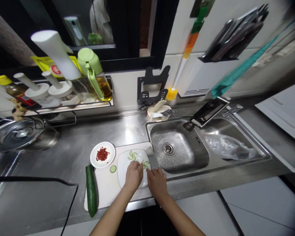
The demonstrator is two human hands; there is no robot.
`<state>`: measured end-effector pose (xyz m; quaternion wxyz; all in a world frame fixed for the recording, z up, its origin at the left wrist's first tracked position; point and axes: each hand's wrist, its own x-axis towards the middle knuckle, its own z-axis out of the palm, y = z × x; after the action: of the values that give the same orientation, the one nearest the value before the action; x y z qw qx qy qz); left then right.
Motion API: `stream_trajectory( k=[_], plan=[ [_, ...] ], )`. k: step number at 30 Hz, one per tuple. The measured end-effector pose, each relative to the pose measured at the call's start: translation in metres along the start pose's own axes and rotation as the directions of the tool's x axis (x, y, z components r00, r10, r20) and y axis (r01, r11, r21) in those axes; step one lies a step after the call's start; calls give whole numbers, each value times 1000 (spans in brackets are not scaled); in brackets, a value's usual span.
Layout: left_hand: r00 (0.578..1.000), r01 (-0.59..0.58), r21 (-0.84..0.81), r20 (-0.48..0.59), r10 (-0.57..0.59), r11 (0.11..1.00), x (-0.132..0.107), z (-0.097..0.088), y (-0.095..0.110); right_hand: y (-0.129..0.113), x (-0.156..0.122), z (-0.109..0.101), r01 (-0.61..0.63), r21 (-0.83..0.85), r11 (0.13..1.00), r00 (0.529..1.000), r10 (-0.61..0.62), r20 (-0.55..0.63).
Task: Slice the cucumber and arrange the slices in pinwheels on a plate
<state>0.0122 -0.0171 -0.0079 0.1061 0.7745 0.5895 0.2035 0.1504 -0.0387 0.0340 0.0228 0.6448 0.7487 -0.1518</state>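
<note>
On a white squarish plate, thin cucumber slices are laid in two pinwheel shapes. One cucumber pinwheel lies near the far edge, the other cucumber pinwheel near the right edge. My left hand is over the plate, its fingers closed together beside the right pinwheel; anything between them is hidden. At the plate's right edge, my right hand has bent, slightly parted fingers, the index tip close to that same pinwheel. A cucumber round lies left of the plate on the pale cutting board.
A whole cucumber lies along the board's left edge, below a small white plate of chopped red pieces. The sink is to the right, with a faucet. A lidded pot stands left; a condiment rack is behind.
</note>
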Motion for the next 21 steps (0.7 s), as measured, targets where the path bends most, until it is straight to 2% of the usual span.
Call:
stream_trajectory(
  k=[6, 11, 21],
  plan=[
    [999, -16, -70, 29, 18, 997, 6, 0, -9, 0, 0, -2, 1, -1, 1000, 1000, -1, 18],
    [994, -45, -46, 97, 49, 998, 14, 2, -18, 1, -1, 0, 8, 2, 1000, 1000, -8, 10],
    [997, -33, -10, 65, 33, 999, 21, -1, -12, 1, -3, -1, -3, 8, 1000, 1000, 3, 29]
  ],
)
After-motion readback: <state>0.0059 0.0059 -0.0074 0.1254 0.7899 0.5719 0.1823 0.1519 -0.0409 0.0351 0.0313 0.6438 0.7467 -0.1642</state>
